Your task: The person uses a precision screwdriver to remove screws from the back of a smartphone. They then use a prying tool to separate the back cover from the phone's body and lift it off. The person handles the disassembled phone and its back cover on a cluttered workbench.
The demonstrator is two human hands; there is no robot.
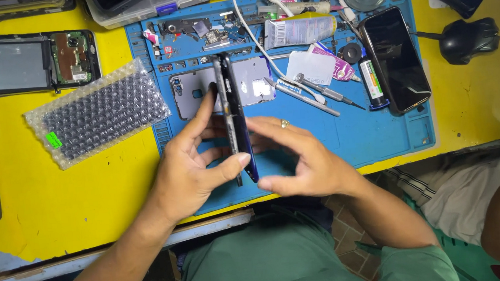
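Both hands, left hand and right hand, apparently grip an edge-on phone.

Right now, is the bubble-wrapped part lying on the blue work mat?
No. The bubble-wrapped part lies on the yellow table, left of the blue mat, only its corner meeting the mat's edge.

A phone repair workshop: blue silicone work mat with screwdrivers at one o'clock, opened black phone at ten.

You had bubble-wrap pouch left on yellow table, black phone on blue mat, glue tube, black mouse.
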